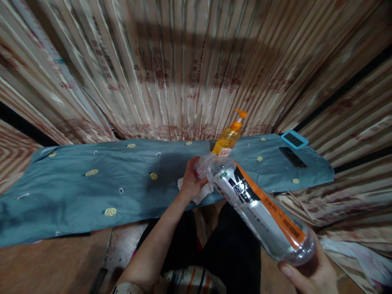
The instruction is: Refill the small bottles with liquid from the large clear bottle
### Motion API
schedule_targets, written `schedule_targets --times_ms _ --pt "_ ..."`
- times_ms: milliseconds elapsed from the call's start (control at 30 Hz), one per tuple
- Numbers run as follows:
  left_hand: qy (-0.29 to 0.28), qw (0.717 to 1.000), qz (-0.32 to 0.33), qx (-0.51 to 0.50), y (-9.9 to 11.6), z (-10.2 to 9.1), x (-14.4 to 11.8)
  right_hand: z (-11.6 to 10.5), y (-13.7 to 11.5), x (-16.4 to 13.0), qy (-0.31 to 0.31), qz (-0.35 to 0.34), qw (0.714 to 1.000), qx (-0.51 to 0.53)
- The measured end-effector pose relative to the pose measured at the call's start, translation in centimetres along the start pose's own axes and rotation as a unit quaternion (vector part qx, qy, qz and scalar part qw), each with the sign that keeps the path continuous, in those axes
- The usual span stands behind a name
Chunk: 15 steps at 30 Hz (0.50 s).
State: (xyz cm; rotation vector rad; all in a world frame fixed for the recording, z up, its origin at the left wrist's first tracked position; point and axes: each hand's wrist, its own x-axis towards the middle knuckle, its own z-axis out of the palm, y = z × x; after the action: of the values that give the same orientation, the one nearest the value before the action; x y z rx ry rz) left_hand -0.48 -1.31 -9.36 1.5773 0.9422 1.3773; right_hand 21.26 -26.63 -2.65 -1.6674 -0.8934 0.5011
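My right hand [309, 271] grips the base of a clear plastic bottle [260, 208] with a black, white and orange label, held tilted with its neck pointing away from me. At the bottle's neck, my left hand [192, 179] holds a white cloth [203, 192] pressed against it. An orange pump bottle [228, 139] stands upright just beyond the neck, on the blue-grey cloth [92, 183] that covers the surface in front of me.
A black flat device [292, 157] and a light-blue framed one [294, 139] lie at the far right of the blue-grey cloth. Striped beige curtains [171, 73] hang behind and to both sides. My dark-clothed legs [226, 245] are below, over brown floor [45, 265].
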Motion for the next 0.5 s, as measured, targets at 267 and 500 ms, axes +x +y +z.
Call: schedule_targets --times_ms 267,500 --pt "-0.001 1.000 0.010 0.002 -0.5 -0.1 0.0 -0.1 0.0 0.5 -0.039 0.007 0.999 0.024" --pt "0.005 1.000 0.016 0.008 -0.6 0.0 0.1 0.4 -1.3 0.4 -0.016 0.027 0.999 0.021"
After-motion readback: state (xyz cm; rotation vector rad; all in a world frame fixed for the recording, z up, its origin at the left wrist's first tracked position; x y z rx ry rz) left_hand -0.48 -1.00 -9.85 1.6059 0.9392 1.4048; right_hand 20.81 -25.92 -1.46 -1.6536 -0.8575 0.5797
